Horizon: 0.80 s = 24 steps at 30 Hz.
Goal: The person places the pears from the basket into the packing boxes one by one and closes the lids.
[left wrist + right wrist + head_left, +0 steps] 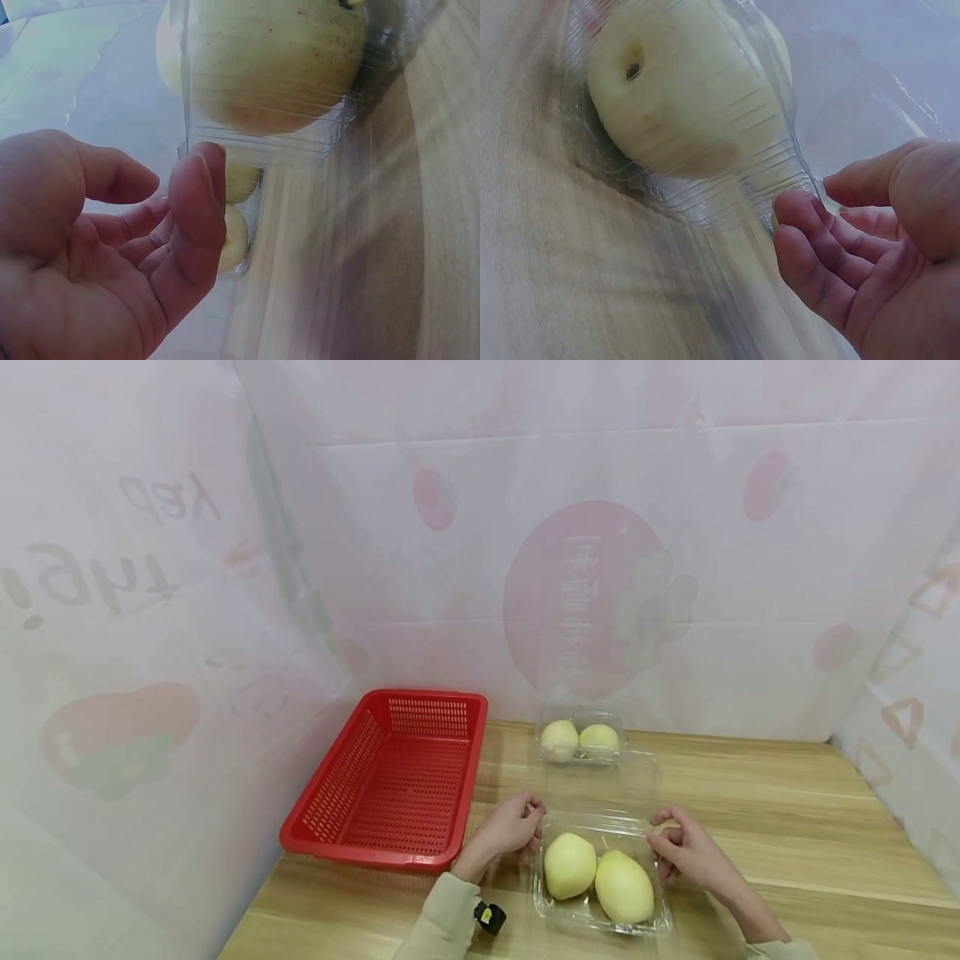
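A clear plastic clamshell box (600, 920) stands on the table with its lid (600, 781) folded back, away from me. Two pale yellow pears lie in its base, a rounder one (570, 866) at left and a longer one (624, 887) with a stem at right. My left hand (516, 827) is at the box's far left corner; in the left wrist view a fingertip (210, 154) meets the rim while the thumb stays apart. At the far right corner my right hand (686, 852) pinches the rim between thumb and fingers, as the right wrist view shows.
To the left stands a red plastic basket (471, 793) with slotted walls. Behind the open lid sits another clear box (580, 717) holding two pears. A black strap-like item (491, 917) is by the left sleeve. Printed cloth (600, 468) walls the table's back and sides.
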Each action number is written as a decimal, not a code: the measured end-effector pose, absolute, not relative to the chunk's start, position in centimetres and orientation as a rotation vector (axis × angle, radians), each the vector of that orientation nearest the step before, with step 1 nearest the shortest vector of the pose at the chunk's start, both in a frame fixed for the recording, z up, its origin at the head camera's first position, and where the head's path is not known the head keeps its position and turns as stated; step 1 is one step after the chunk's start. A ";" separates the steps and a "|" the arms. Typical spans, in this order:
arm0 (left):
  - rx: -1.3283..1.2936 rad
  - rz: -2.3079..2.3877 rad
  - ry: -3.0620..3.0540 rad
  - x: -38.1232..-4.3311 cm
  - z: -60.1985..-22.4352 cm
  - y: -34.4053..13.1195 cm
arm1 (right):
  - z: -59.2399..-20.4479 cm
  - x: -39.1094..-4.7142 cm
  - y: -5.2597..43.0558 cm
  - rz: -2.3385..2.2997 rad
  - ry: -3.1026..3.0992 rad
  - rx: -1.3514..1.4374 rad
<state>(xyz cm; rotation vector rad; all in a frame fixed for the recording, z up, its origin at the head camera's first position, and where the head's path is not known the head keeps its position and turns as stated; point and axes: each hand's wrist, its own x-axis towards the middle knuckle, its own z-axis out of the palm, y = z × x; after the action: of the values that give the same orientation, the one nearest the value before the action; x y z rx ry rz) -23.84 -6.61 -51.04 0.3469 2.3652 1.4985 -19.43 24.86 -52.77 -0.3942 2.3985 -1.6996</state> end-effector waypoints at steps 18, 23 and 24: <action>0.290 1.531 2.373 -24.0 -51.1 -6.5 | -53.3 -19.7 25.2 -1.731 2.381 -0.438; 0.287 1.555 2.355 -24.2 -51.1 -6.5 | -53.4 -19.7 25.5 -1.755 2.336 -0.444; 0.287 1.560 2.350 -24.2 -51.1 -6.5 | -53.3 -19.7 25.5 -1.758 2.328 -0.450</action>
<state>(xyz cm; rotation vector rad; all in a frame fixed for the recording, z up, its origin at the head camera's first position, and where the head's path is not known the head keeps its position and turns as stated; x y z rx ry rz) -24.18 -6.49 -51.08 0.2872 2.3504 1.5595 -19.75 25.51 -53.34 -0.4499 2.3279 -1.7578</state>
